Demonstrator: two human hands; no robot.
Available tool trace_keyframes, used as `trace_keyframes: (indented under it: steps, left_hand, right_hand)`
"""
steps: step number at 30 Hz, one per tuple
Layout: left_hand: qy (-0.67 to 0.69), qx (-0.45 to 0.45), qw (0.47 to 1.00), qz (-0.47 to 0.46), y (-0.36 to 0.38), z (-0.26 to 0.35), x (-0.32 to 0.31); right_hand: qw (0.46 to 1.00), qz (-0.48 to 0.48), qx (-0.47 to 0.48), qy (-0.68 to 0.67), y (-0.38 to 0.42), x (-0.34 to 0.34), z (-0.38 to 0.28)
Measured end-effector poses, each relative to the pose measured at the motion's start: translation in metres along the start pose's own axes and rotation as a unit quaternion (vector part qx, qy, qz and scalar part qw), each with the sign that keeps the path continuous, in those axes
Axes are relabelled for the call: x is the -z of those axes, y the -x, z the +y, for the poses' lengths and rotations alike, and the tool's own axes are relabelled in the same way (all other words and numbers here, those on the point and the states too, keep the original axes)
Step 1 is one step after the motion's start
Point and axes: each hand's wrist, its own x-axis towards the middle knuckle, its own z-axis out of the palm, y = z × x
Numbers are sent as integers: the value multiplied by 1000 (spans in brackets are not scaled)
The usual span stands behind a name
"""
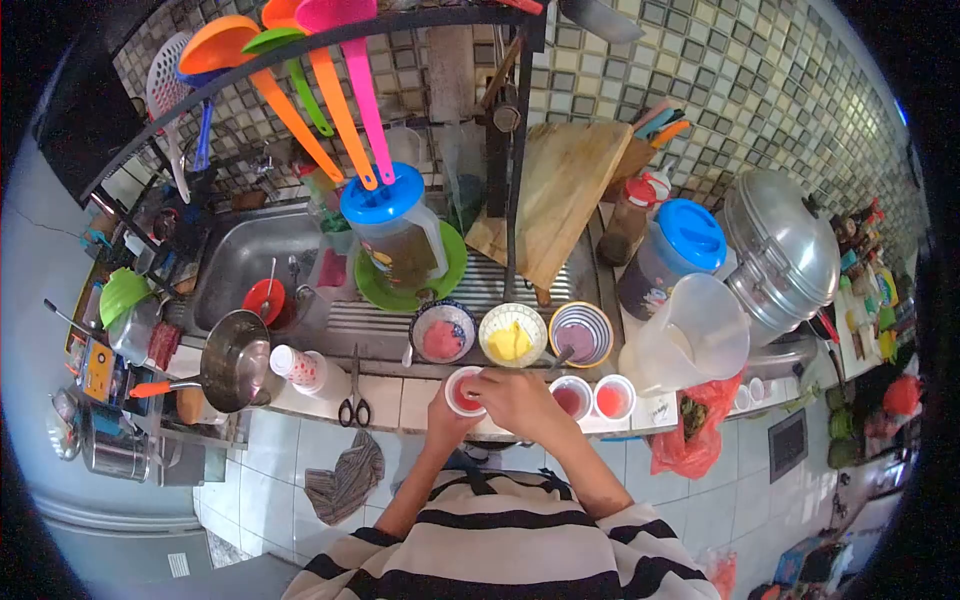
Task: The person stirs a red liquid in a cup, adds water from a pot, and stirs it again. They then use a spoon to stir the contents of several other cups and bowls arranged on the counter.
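Note:
My left hand is wrapped round a small white cup with red contents, at the counter's front edge. My right hand reaches over that cup's rim with its fingers pressed together; whatever they hold, if anything, is hidden. To the right stand two more white cups, one with dark red contents and one with brighter red. Behind my hands are three bowls: one with pink contents, one with yellow, and a striped one with purple and a spoon handle in it.
Black scissors, a stack of white cups and a saucepan lie to the left. A clear pitcher and a red plastic bag are on the right. Behind stand a blue-lidded jug and a cutting board. Ladles hang overhead.

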Motion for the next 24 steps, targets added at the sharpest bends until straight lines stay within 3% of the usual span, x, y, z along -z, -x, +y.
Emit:
trace_keyframes:
  steps: [3, 9, 12, 15, 22, 24]
  left_hand:
    - [24, -7, 1000, -7, -1, -4, 1]
    - [18, -2, 1000, 16, 1, 3, -2]
    - [16, 1, 1000, 4, 1, -1, -1]
    - [52, 13, 998, -12, 1, -1, -1]
    - [35, 19, 999, -5, 0, -3, -2]
    - [46, 30, 998, -17, 1, -5, -2]
  right_hand:
    - [997, -32, 22, -59, 2, 5, 2]
    - [999, -40, -31, -19, -5, 12, 6]
    - [998, -53, 13, -40, -4, 8, 4]
    - [995, -93, -10, -38, -2, 20, -1]
    - [997, -24, 5, -67, 0, 8, 6]
    - [994, -100, -3, -37, 4, 10, 6]
